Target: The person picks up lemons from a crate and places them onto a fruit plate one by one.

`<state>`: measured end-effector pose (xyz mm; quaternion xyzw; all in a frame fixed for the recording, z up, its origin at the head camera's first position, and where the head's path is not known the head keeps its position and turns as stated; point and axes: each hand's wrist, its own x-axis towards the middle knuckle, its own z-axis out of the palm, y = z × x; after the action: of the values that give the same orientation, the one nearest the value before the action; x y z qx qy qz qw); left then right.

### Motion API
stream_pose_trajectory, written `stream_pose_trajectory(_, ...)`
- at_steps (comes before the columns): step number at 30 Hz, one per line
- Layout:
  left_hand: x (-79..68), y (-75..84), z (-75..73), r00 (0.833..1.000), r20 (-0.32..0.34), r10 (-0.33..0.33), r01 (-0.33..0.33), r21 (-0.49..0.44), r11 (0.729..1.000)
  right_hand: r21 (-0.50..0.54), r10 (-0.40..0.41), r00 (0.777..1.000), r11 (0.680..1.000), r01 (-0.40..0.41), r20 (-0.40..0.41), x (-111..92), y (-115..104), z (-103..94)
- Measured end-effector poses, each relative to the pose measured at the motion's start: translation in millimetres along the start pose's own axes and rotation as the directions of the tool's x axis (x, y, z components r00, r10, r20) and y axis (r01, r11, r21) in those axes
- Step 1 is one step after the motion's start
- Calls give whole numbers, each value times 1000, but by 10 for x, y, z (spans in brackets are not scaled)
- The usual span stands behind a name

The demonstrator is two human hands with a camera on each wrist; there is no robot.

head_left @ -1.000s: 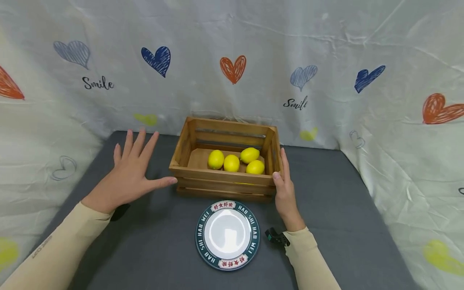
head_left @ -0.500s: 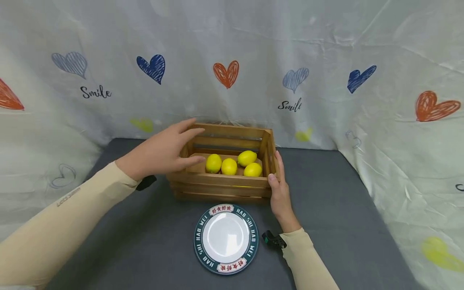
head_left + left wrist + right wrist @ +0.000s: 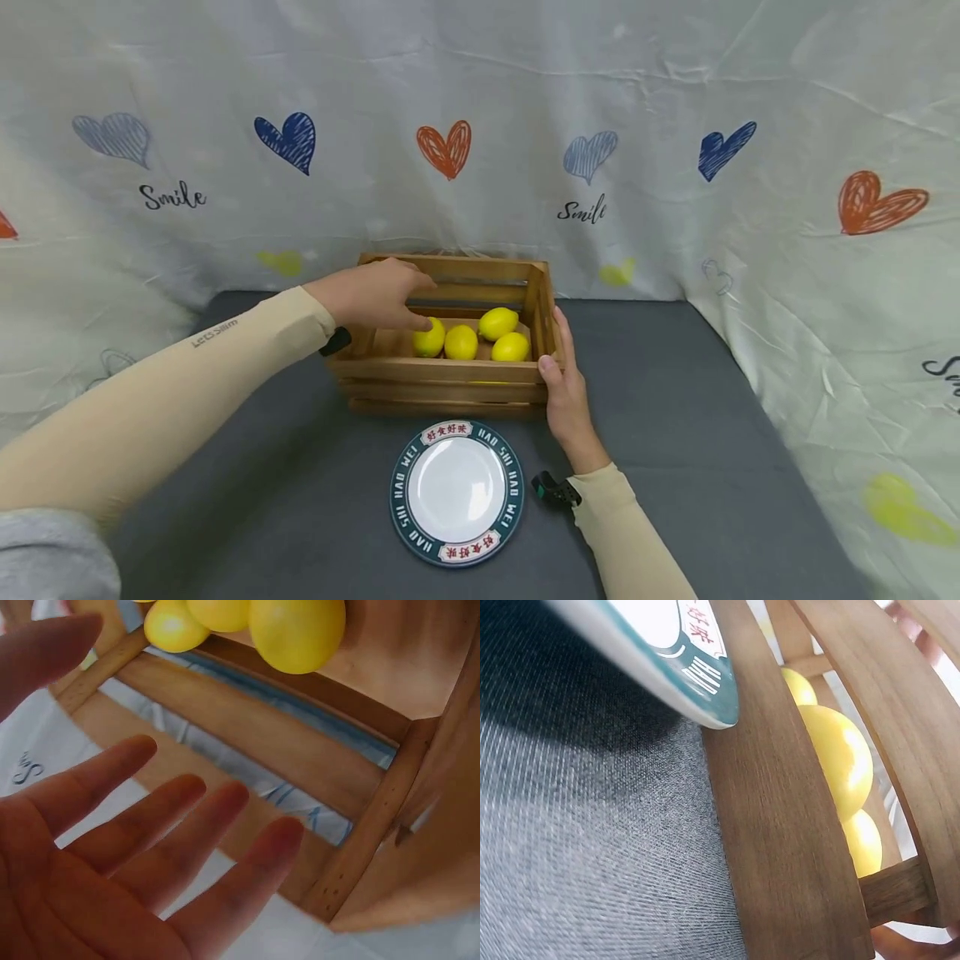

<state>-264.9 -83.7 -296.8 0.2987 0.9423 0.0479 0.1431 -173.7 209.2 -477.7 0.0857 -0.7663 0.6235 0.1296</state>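
A slatted wooden crate [image 3: 442,368] stands toward the back of the table with several yellow lemons [image 3: 498,323] inside. My left hand [image 3: 371,293] is over the crate's left part, thumb close to the leftmost lemon [image 3: 429,340]; contact cannot be told. Its fingers are spread and hold nothing in the left wrist view, with lemons [image 3: 296,634] beyond them. At the crate's right end, my right hand [image 3: 572,408] grips the front corner, thumb on the front rim and fingers along the side. Through the slats, the right wrist view shows lemons [image 3: 840,761].
A white plate [image 3: 457,492] with a dark green lettered rim lies in front of the crate. Dark grey cloth [image 3: 675,458] covers the table. A pale curtain [image 3: 360,75] printed with hearts hangs behind the crate and along the sides.
My left hand has moved right, from beside the crate to over its left part. The right hand stays at the crate's right corner. The head view has shifted slightly.
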Motion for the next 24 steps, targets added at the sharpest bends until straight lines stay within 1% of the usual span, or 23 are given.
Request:
stream_pose_trajectory(3,125,-24,31,999,42,-13,13,-1,1000,-3,8,1000,1000,-8,9,1,-1,13)
stream_pose_trajectory(7,292,-25,82,996,90,-22,25,-29,999,11,17,1000,1000,-17,6,-5,-36,26)
stream_pose_trajectory(10,413,-21,130,988,149,-32,39,-41,998,16,22,1000,1000,-22,-10,-7,-50,30)
stream_pose_trajectory(12,482,-29,166,981,188,-42,49,-33,998,12,25,1000,1000,-25,-15,-4,-44,29)
stream_pose_trajectory(16,572,-57,233,968,241,-74,81,-16,997,-1,27,1000,1000,-27,-4,-1,-33,24)
stream_pose_trajectory(19,621,-70,281,962,264,-70,74,-5,997,-5,27,1000,1000,-27,-6,-5,-35,19)
stream_pose_trajectory(24,688,-105,377,950,301,-81,79,17,997,-1,14,1000,1000,-14,-14,-3,-22,37)
